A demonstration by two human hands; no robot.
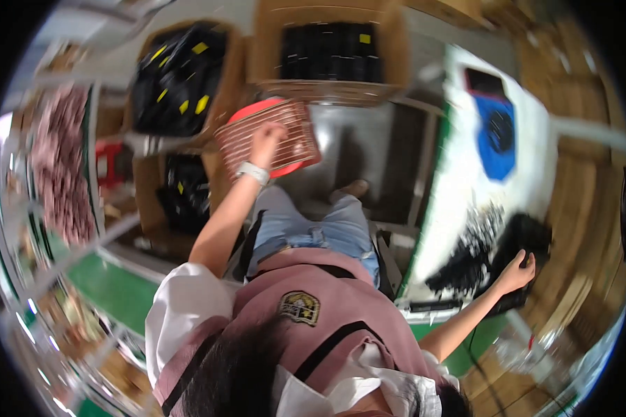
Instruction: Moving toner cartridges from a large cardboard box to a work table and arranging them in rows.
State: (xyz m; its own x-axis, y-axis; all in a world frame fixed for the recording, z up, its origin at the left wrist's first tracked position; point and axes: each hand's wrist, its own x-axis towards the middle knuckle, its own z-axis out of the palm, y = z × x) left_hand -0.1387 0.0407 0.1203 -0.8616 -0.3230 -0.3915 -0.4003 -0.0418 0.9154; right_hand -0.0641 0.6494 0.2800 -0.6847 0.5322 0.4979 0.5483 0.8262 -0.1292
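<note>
My left hand (266,143) rests over a flat reddish-brown sheet with pale stripes (235,142), its fingers curled in. Motion blur hides whether those fingers pinch a piece of it. Under the striped sheet shows the rim of a round red stool or basin (256,108). Out to the right, my right hand (518,272) is over a black bag or bin (528,233) on the white worktable (459,174). A gap shows between its thumb and finger, and I see nothing held there. Beside it lies a loose heap of thin black and silvery pieces (469,254).
Several cardboard boxes stand ahead, one with black bags with yellow labels (181,76), another with black packs (330,52). A blue tray (496,135) with a black coil and a phone-like dark slab (485,83) lie on the worktable. Pink pieces (64,167) are piled at left.
</note>
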